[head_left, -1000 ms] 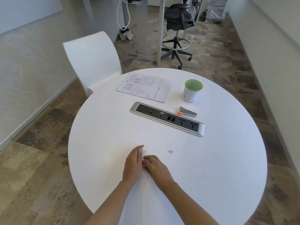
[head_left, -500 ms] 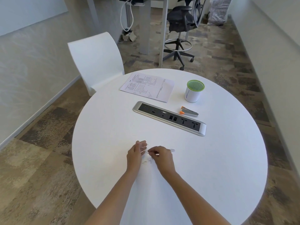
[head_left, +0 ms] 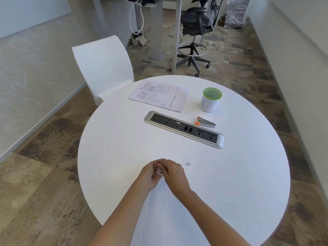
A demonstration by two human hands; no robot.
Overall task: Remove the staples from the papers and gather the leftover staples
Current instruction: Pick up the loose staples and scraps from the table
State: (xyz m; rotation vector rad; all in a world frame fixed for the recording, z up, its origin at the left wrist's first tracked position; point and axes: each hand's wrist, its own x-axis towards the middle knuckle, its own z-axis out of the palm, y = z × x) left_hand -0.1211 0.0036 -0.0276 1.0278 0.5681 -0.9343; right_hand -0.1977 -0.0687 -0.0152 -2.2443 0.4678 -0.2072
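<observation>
**Both hands closed together over gathered scraps at the table's near edge**

Surroundings: A round white table (head_left: 248, 183) carries all the items. A silver-framed socket panel (head_left: 184, 129) lies across its middle, running diagonally from far left to near right, between the hands and the other things. Just beyond the panel's right half lies a grey staple remover (head_left: 205, 122) with orange ends. A white cup (head_left: 209, 103) with a green mesh rim stands upright beyond it, apart from it. A white chair (head_left: 103, 68) is at the table's far left edge, and a black office chair (head_left: 197, 23) stands on the carpet behind.

Task items: The papers (head_left: 159, 95) lie flat, printed side up, at the far side of the table, left of the cup. Their long axis runs left to right, the right end slightly nearer the person. The staple remover's long axis lies roughly parallel to the panel, with the orange end to the left and the grey tip to the right.

Hands: The left hand (head_left: 150, 174) is cupped with its fingers curled around a small pale clump, taken to be the leftover staples (head_left: 158, 171), which are too small to make out singly. The right hand (head_left: 174, 173) touches it, its curled fingertips reaching into that cup. Whether it pinches anything cannot be told. One stray pale bit (head_left: 187, 164) lies on the table just right of the right hand.
</observation>
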